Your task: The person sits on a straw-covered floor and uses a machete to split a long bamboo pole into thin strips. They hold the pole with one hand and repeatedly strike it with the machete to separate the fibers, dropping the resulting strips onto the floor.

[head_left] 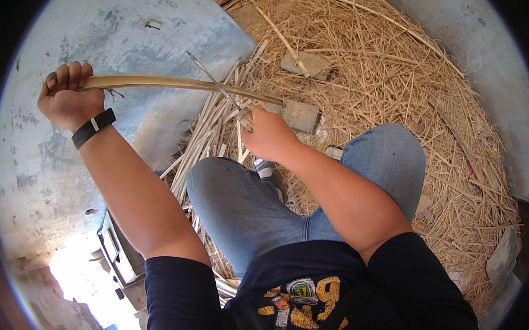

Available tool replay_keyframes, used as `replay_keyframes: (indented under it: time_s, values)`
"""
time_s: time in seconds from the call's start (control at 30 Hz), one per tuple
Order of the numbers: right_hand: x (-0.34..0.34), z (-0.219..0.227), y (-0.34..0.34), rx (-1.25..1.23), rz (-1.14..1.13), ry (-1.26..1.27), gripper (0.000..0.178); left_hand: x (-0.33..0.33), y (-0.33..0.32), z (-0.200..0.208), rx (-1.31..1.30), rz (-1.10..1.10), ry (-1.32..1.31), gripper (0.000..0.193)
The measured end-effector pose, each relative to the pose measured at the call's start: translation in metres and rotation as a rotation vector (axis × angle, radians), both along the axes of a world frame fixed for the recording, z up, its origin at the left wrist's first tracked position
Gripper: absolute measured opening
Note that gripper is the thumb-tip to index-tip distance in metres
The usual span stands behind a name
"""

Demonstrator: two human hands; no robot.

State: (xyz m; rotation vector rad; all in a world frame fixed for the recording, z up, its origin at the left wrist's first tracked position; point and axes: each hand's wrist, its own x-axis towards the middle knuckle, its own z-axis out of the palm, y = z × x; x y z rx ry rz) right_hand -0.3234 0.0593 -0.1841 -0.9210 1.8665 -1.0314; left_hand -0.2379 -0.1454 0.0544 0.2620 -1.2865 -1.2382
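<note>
A long, gently curved strip of split bamboo (162, 82) runs sideways in front of me. My left hand (72, 97) is closed round its left end, near the blue wall. My right hand (271, 136) grips the handle of a knife (212, 80), whose narrow blade points up and left. The blade crosses the bamboo strip towards its right end; I cannot tell how deep the edge sits in it. The strip's right end hangs free just above my right hand, over the litter of shavings.
Thin straw-like shavings (386, 82) cover the floor. Pale split strips (204, 130) lie bundled by the left wall (140, 30). Two flat blocks, one nearer (305, 115) and one farther (307, 65), rest among the shavings. Another wall (482, 45) bounds the right. My bent knees are below my hands.
</note>
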Motion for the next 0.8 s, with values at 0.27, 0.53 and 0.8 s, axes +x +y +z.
replay_keyframes:
  time_s: [0.27, 0.53, 0.8]
  values:
    - [-0.005, -0.005, -0.002, -0.037, 0.012, -0.017, 0.041, -0.005, 0.001, 0.002, 0.009, 0.008, -0.013, 0.016]
    - [-0.005, -0.013, -0.002, -0.097, -0.111, 0.014, 0.049, -0.013, 0.012, 0.009, 0.038, 0.023, -0.022, 0.016]
    - [0.008, 0.036, 0.017, -0.259, -0.061, 0.072, 0.040, -0.023, 0.020, 0.009, 0.055, -0.015, -0.035, 0.017]
